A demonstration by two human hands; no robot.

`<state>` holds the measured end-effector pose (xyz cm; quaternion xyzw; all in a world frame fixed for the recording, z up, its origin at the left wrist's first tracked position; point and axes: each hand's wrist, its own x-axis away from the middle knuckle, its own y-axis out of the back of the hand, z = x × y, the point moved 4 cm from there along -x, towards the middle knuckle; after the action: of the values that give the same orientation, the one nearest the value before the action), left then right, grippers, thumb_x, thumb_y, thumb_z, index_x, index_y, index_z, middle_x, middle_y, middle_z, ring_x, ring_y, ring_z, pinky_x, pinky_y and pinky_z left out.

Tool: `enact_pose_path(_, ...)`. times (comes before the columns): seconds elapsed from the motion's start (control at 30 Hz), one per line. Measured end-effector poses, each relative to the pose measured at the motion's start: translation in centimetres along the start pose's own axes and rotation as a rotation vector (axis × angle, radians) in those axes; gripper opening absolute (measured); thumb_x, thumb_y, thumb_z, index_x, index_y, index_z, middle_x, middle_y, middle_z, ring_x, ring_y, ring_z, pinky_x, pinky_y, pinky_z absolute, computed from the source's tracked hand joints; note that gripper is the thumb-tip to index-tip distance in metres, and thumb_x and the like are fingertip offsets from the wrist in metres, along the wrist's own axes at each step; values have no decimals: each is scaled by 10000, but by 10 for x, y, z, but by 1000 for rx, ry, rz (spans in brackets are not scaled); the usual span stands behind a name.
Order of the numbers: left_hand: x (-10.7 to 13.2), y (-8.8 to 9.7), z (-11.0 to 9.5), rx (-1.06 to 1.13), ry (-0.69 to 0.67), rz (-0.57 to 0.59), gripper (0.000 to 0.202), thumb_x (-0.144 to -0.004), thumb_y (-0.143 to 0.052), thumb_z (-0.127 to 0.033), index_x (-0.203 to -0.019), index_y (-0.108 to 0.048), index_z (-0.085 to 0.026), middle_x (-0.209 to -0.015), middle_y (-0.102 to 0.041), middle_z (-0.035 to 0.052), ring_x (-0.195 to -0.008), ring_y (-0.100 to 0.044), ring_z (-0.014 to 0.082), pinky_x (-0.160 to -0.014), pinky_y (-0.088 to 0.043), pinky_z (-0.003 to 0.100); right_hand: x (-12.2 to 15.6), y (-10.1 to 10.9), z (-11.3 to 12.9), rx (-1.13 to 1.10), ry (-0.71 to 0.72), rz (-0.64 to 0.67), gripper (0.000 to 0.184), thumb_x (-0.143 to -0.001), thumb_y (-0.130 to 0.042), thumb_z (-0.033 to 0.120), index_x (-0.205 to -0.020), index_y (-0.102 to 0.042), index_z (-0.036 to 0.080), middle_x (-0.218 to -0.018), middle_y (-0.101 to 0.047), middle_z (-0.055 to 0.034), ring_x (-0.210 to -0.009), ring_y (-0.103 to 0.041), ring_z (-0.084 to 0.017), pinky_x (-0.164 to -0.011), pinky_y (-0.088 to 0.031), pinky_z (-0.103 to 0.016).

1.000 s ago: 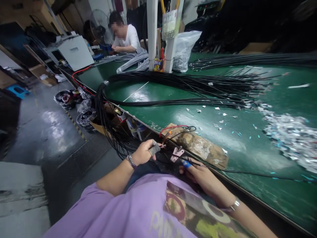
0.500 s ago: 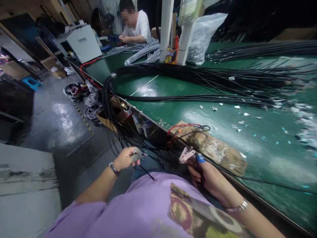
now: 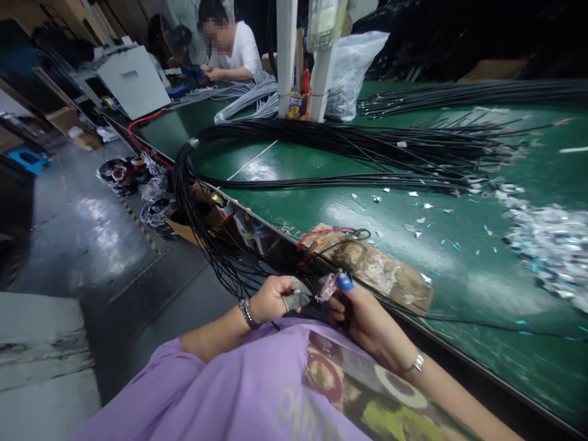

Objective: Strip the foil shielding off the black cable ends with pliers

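Note:
My left hand [image 3: 275, 297] is closed in a pinch, with grey finger covers, on the end of a thin black cable [image 3: 257, 278] whose small coloured wires stick out. My right hand [image 3: 356, 309], with a blue cover on one fingertip, is closed around a small pinkish tool [image 3: 328, 285] held right against that cable end. Both hands meet just below the edge of the green table [image 3: 459, 269], above my lap in a purple shirt. A worn wooden block [image 3: 372, 266] with red and black wires lies on the table edge just beyond my hands.
A big bundle of black cables [image 3: 321, 147] loops over the table and hangs off its left edge. White and blue scraps [image 3: 546, 245] pile at the right. Another person [image 3: 229, 52] works at the far end, near white posts [image 3: 285, 61] and a plastic bag [image 3: 349, 73]. Boxes and reels sit on the floor [image 3: 92, 220].
My hands were apart half a second ago; now the left has brought the cable end up to the tool in the right hand. The view has shifted slightly.

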<state>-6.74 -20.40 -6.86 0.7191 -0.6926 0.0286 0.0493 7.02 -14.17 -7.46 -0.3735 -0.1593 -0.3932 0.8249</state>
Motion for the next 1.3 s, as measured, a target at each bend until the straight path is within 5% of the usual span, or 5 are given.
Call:
enact_pose_path(0.17, 0, -4, 4, 44, 40, 25, 486, -632, -706, -581, -631, -531, -128, -504, -510, -28, -446, -431, 51, -473, -360, 184, -1, -4, 3, -35, 7, 48, 448, -559, -769, 578, -671, -579, 188, -493, -363, 62, -435, -276, -73, -433, -231, -235)
enact_pose_path(0.47, -2, -10, 3, 11, 105, 12, 485, -625, -705, -580, -612, -517, -134, -473, -482, -41, -436, -391, 44, -458, -317, 180, -1, -2, 2, -75, 21, 34, 419, -553, -806, 523, -696, -655, 160, -505, -377, 65, -416, -264, -47, -420, -230, -222)
enact_pose_path(1.0, 15, -3, -2, 70, 133, -42, 434, -606, -750, -505, -554, -526, -138, -447, -504, -30, -408, -405, 44, -436, -300, 176, -3, 16, -11, -135, -10, 70, 477, -624, -711, 630, -637, -535, 188, -492, -419, 60, -397, -254, -42, -391, -278, -193)
enact_pose_path(1.3, 18, 13, 24, 659, 273, -146, 443, -590, -764, -513, -664, -543, -136, -360, -434, -61, -262, -257, 33, -335, -119, 191, -2, 19, -16, -3, -23, 120, 433, -640, -713, 584, -686, -663, 155, -499, -405, 37, -427, -286, -64, -395, -250, -219)
